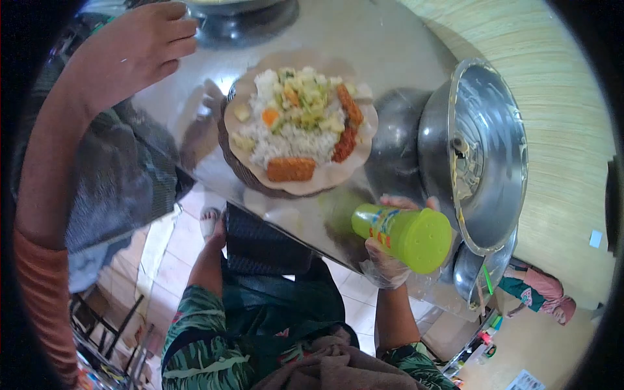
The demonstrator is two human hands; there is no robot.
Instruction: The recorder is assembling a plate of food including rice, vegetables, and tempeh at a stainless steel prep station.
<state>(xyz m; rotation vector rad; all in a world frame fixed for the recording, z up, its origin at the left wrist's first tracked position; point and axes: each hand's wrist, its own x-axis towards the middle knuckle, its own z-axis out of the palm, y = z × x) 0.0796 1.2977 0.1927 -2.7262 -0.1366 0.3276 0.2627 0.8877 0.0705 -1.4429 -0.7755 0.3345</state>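
My right hand (388, 265), in a clear plastic glove, is wrapped round a lime-green shaker (424, 242) with a perforated lid turned up toward me. The shaker is near the table's front edge, to the right of a woven plate (233, 161) lined with brown paper. On the paper are white rice (305, 144), chopped vegetables (309, 97), a browned oblong piece (290, 169), another fried piece (349, 103) and red sauce (344, 146). My left arm hangs down, its hand (209, 222) below table level, small and its fingers unclear.
Another person's hand (156, 52) and orange-brown sleeve (40, 292) reach over the metal table (364, 32) from the left. A large smeared steel bowl (435, 149) is at the right, a smaller one (465, 273) nearer me. Another metal vessel (247, 23) stands at the far edge.
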